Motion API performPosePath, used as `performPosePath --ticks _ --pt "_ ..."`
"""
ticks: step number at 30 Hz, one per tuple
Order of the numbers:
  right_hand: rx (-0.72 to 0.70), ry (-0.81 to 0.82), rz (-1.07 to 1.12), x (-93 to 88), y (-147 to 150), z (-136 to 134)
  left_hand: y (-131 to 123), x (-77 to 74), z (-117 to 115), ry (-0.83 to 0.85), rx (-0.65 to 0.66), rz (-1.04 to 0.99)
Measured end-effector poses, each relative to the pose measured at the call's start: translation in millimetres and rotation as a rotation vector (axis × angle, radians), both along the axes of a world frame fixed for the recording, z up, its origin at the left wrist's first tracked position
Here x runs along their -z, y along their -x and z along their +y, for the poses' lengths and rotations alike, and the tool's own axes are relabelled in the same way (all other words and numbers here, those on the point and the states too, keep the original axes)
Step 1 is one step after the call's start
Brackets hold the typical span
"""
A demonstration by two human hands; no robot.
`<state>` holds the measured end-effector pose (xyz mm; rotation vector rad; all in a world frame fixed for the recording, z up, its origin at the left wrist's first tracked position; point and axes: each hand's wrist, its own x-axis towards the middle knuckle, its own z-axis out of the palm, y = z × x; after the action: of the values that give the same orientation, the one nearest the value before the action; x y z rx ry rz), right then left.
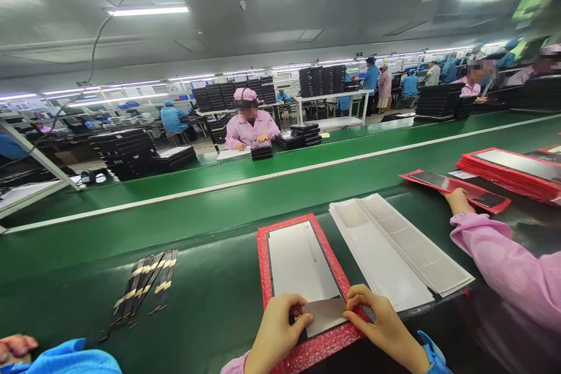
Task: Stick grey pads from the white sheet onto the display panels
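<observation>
A white-faced display panel with a dark border lies on red bubble-wrap sheeting in front of me. Over its near end I hold a small grey sheet, slightly bowed, one end in each hand. My left hand pinches the sheet's left end between thumb and fingers. At the other end, the thumb and fingertips of my right hand grip it. Just right of the panel lie white backing sheets bearing a row of grey rectangles.
Dark strips with tan bands lie on the green bench at left. A co-worker's hand touches a red-wrapped panel at right, near a red-wrapped stack. Another person's hand shows at lower left. Across the bench sits a co-worker.
</observation>
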<state>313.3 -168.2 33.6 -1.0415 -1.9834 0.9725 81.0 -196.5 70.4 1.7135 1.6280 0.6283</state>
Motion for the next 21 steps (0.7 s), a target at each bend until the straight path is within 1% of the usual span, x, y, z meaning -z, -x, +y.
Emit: performPosePath --ticks 5,10,15,18,21 --pt "-0.007 -0.044 -0.054 -3.0 0.7 -2.9 0.7 2.5 0.5 -0.003 -0.009 0.007" --pt "-0.007 -0.085 -0.065 -1.1 0.4 -3.6 1.1 1.4 -0.2 -0.002 -0.008 0.004" --pt "0.009 -0.183 -0.071 -2.0 2.7 -4.7 2.8 3.4 -0.1 -0.008 -0.014 0.017" --pt "0.02 -0.238 -0.127 -5.2 4.3 -5.9 3.5 5.2 -1.4 0.004 -0.027 0.036" --pt "0.042 -0.332 -0.223 -8.2 2.3 -7.3 3.1 2.2 -4.5 -0.032 -0.026 0.043"
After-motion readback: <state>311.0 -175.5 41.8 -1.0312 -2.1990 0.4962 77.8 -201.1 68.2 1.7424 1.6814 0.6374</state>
